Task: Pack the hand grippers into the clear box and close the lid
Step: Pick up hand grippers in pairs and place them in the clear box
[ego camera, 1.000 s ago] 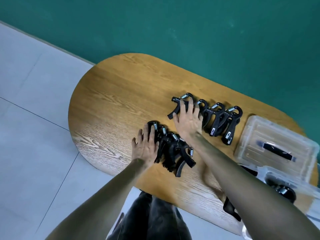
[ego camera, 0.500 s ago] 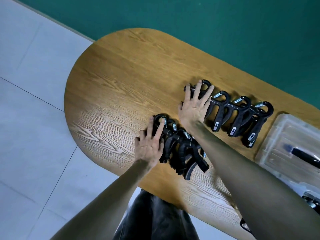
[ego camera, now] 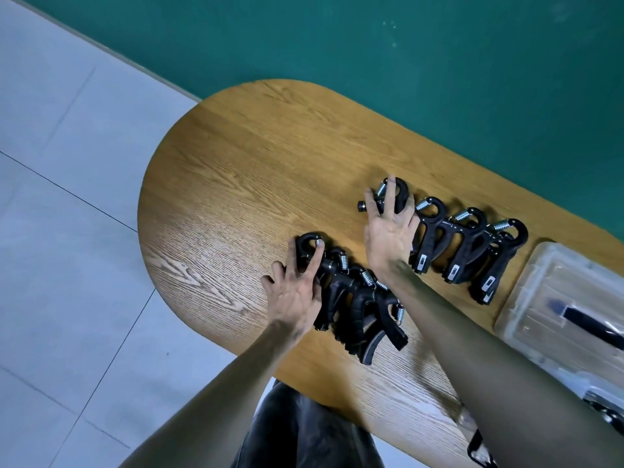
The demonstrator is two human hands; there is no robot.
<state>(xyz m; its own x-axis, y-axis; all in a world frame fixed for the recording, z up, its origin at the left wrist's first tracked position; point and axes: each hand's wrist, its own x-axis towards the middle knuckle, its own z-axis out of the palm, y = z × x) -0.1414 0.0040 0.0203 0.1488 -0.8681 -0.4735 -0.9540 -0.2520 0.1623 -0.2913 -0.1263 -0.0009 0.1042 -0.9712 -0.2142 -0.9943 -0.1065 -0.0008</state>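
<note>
Two rows of black hand grippers with steel springs lie on the oval wooden table (ego camera: 236,170). My left hand (ego camera: 297,292) rests with spread fingers on the leftmost gripper (ego camera: 305,243) of the near row (ego camera: 358,309). The fingers of my right hand (ego camera: 388,234) are spread over the leftmost gripper (ego camera: 400,194) of the far row (ego camera: 466,248). Neither gripper is lifted. The clear lid (ego camera: 540,292) with a black handle (ego camera: 587,322) lies flat at the right. The clear box (ego camera: 604,403) shows only partly at the right edge, with something dark inside.
A green wall runs behind the table, and grey floor tiles lie to the left. The table's near edge is right in front of my dark trousers. One more black object (ego camera: 479,447) lies near the bottom edge, below my right forearm.
The view has swung, so the table sits differently in frame. Both hands stay on the same leftmost grippers; the far row looks slightly more spread out.
</note>
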